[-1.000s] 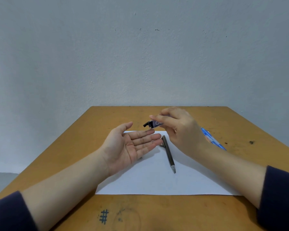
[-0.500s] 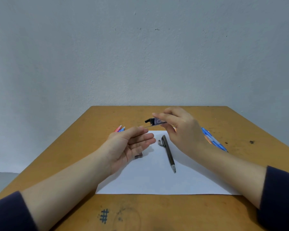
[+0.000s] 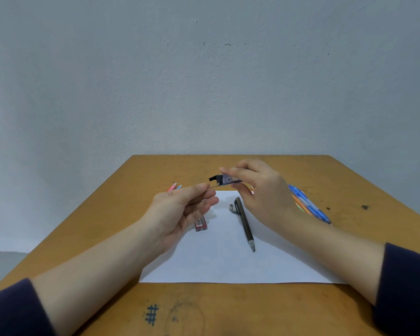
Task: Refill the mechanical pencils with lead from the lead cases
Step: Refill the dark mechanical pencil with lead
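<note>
Broad grey wall point(image 3: 204, 81) filling the top half, meeting the far edge of a worn wooden tabletop point(image 3: 252, 309). Spread across the middle of that tabletop, a sheet of white paper point(image 3: 228, 263). In from both lower corners, two bare forearms with dark sleeves point(image 3: 12, 309) pushed back. Left hand point(image 3: 180, 212) raised over the left part of the paper, palm turned inward, grip together: thumb and forefinger pinching a thin lead point(image 3: 211, 187), other fingers loosely curled underneath. Right hand point(image 3: 262, 192) up just across from it, above the paper's far edge, grip clamped on a purple lead case point(image 3: 226, 179), held roughly level, black lid end pointing left at the left fingertips. Off the paper to the right, partly hidden behind the right wrist, a bunch of blue and orange pencils point(image 3: 310, 204). Down on the paper, a dark mechanical pencil point(image 3: 245, 224), lying lengthwise, tip toward the near edge, back end below the right hand. Flat on the paper just under the left fingers, a red lead case point(image 3: 200, 223), partly covered. Behind the left hand, pink and blue pencil ends point(image 3: 174, 187) poking out. Near the front edge, an inked hash mark point(image 3: 152, 314). Just beside the dark pencil's back end, a small dark cap piece point(image 3: 232, 208). And finest of all, that lead, bridging from the left pinch to the mouth of the purple case; impossible to tell whether fully clear of it.
</note>
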